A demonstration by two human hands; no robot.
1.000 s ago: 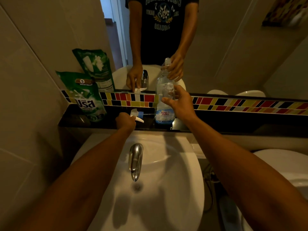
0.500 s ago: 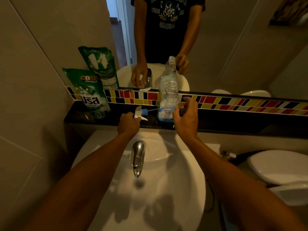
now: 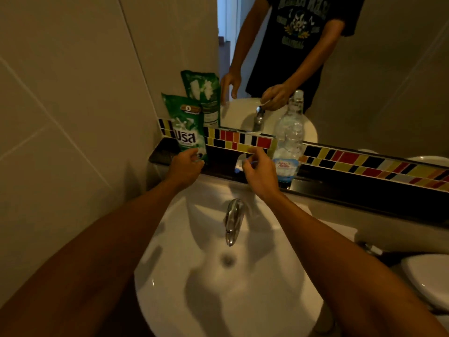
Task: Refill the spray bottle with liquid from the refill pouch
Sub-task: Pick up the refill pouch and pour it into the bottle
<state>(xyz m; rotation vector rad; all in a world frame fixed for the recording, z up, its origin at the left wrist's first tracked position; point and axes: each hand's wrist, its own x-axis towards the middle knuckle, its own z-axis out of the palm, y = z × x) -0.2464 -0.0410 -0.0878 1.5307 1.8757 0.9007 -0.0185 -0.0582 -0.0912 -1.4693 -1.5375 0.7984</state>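
Observation:
A green refill pouch (image 3: 187, 127) stands upright at the left end of the dark ledge (image 3: 364, 190), leaning on the wall. My left hand (image 3: 185, 166) is at the pouch's lower edge with its fingers apart, holding nothing. The clear spray bottle (image 3: 289, 149) stands on the ledge with its neck uncapped. The white and blue spray head (image 3: 239, 164) is just left of the bottle, and my right hand (image 3: 260, 173) pinches its thin tube. Part of the spray head is hidden behind my fingers.
A white sink (image 3: 279, 300) with a chrome faucet (image 3: 233, 221) lies below the ledge. A mirror above a coloured tile strip (image 3: 352, 159) reflects the pouch, bottle and hands. A toilet (image 3: 430, 276) sits at the right. A tiled wall closes the left side.
My left hand let go of the spray head and moved left to the pouch. My right hand left the bottle and took hold of the spray head's tube.

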